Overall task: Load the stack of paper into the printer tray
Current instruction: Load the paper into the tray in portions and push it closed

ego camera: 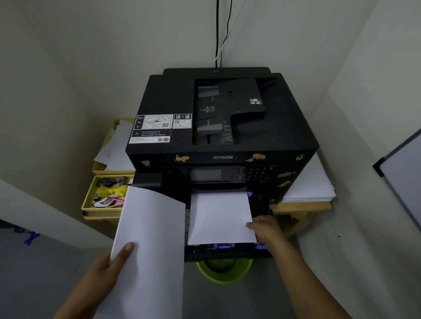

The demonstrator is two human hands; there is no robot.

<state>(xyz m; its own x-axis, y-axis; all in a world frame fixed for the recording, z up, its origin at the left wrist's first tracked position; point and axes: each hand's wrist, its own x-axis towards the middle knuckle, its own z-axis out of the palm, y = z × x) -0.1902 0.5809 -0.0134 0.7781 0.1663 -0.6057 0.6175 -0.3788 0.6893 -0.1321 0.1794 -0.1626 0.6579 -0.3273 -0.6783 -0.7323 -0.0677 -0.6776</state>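
Black printer on wooden bench, tray pulled out at front. Paper lay flat in tray, half under printer. Right hand at paper's right edge, fingers curled, thumb on sheet; grip unclear. Left hand gripped second sheaf left of tray, thumb on top. Green bin on floor below.

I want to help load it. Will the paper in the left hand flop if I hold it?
Probably floppy: the paper already curls at its top corner. Likely light, since the left hand holds it alone by one edge. It may slip, so use both hands.
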